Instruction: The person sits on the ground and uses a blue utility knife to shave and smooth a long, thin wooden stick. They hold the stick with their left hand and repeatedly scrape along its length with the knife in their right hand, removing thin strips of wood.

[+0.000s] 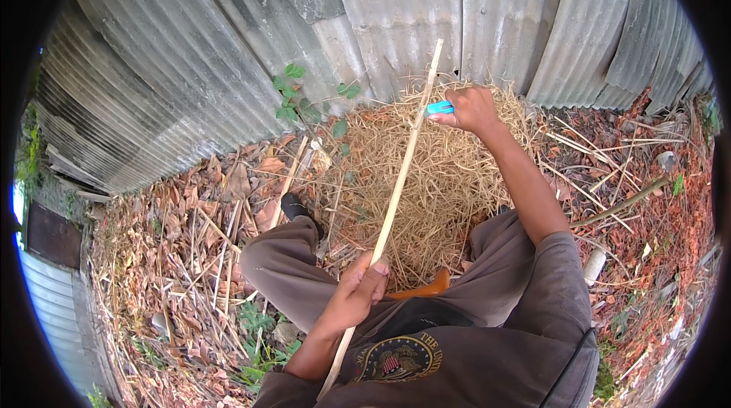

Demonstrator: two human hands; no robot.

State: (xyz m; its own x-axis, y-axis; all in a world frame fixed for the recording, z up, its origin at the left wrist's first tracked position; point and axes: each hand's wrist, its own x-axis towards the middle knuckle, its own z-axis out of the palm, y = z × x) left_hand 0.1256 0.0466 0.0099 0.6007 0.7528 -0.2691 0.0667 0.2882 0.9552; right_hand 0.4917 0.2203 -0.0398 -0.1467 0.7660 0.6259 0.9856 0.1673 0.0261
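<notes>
A long, pale stick [401,172], split like bamboo, slants from beside my body up toward the metal wall. My left hand [359,288] is wrapped around its lower part, and its near end runs past my left forearm. Farther up, my right hand [470,109] grips a bright blue utility knife [439,108]. The knife's front end meets the stick a short way below its far tip; the blade is too small to make out. Below the stick lies a heap of dry, straw-coloured shavings [449,179]. Between my legs sits an orange object [428,286], partly hidden.
A corrugated metal wall [411,12] closes off the far side. Dry leaves [190,233] and loose sticks cover the ground to the left. On the right lie thin strips, a thicker branch [624,202] and a whitish cylinder [594,265]. A green plant [289,96] grows by the wall.
</notes>
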